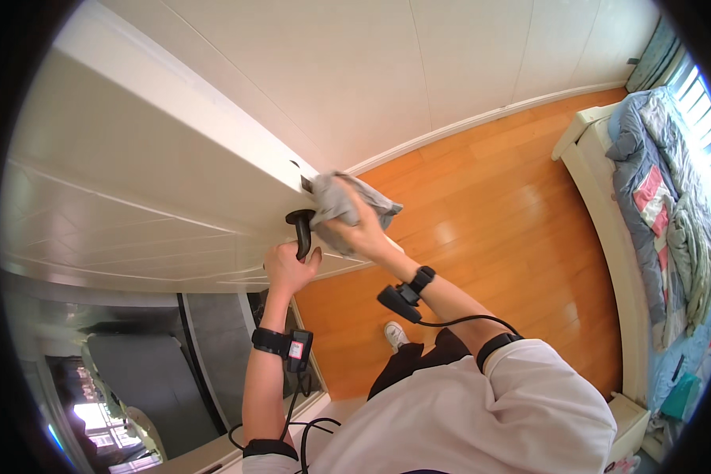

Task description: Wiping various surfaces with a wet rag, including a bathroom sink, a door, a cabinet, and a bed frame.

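A white door (150, 150) stands open, its edge turned toward me. My left hand (290, 268) is closed around the dark door handle (302, 229) on the near face. In my right hand (362, 231) is a crumpled grey cloth (336, 204), pressed by the fingers at the door's edge beside the latch (306, 183). The cloth hides part of the edge and the handle on the other face. Slight blur shows on the right hand and cloth.
Wooden floor (513, 205) spreads out on the right, with a bed (600, 182) and rumpled bedding (648, 189) beyond it. A pale panelled wall (450, 55) runs along the far side. Cables hang from the bands on both my wrists. Left of me is a grey surface (150, 387).
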A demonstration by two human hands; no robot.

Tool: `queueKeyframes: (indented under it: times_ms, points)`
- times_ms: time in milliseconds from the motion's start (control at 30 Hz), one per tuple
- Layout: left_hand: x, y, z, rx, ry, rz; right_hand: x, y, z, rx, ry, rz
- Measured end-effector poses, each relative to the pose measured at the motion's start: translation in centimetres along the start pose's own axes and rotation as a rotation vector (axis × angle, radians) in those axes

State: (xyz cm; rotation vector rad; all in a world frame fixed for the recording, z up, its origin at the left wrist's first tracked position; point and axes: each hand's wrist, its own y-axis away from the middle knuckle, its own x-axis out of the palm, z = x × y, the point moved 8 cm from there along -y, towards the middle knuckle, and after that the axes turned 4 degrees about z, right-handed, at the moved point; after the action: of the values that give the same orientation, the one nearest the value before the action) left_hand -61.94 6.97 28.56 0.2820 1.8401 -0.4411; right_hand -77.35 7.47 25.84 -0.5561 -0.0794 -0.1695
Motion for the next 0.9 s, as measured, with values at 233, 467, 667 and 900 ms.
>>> queueKeyframes:
  times_ms: [233,467,667,900]
  points:
    - [0.2,1.1,-0.3,0.026,0.04,-0.034,1.2,6.0,-7.0,0.1,0.098,-0.032]
    - [0.7,2.6,0.8,-0.03,0.049,-0.014,3.1,4.5,0.4,0.064,0.037,0.038]
    - [0.2,3.0,-1.5,0.117,0.04,-0.04,2.0,8.4,-4.1,0.052,0.218,0.013]
    - [0.0,4.6,0.2,0.066,0.025,-0.024,0.9,7.4,-1.9,0.274,-0.059,0.108]
